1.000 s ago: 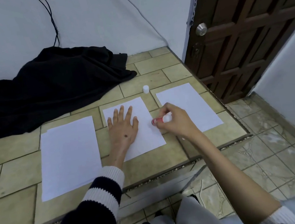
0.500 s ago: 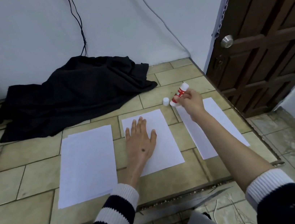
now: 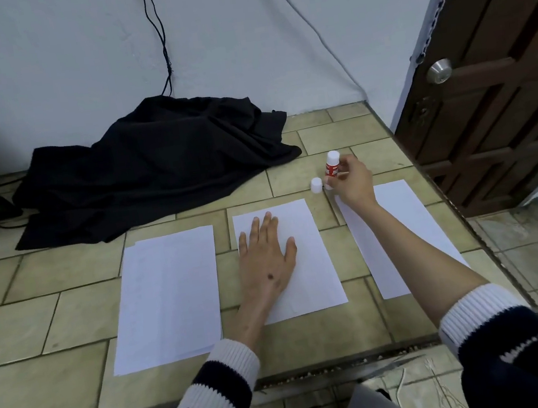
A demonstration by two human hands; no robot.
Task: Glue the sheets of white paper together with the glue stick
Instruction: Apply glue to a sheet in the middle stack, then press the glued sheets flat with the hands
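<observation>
Three lots of white paper lie side by side on the tiled ledge: a left stack (image 3: 166,297), a middle sheet (image 3: 311,267) and a right sheet (image 3: 401,219). My left hand (image 3: 265,259) rests flat on the middle sheet, fingers straight. Beyond the papers, my right hand (image 3: 351,182) grips the red-and-white glue stick (image 3: 332,165), held nearly upright just above the tiles. Its white cap (image 3: 316,185) stands on the ledge right beside the stick's lower end.
A crumpled black cloth (image 3: 151,165) lies behind the papers against the white wall, with cables hanging above it. A brown wooden door (image 3: 497,68) stands at the right. The ledge's front edge (image 3: 285,379) drops to a lower tiled floor.
My right hand has carried the glue stick from over the middle sheet's right edge out to the cap beyond the papers and tilted it upright. My left hand has stayed flat on the middle sheet.
</observation>
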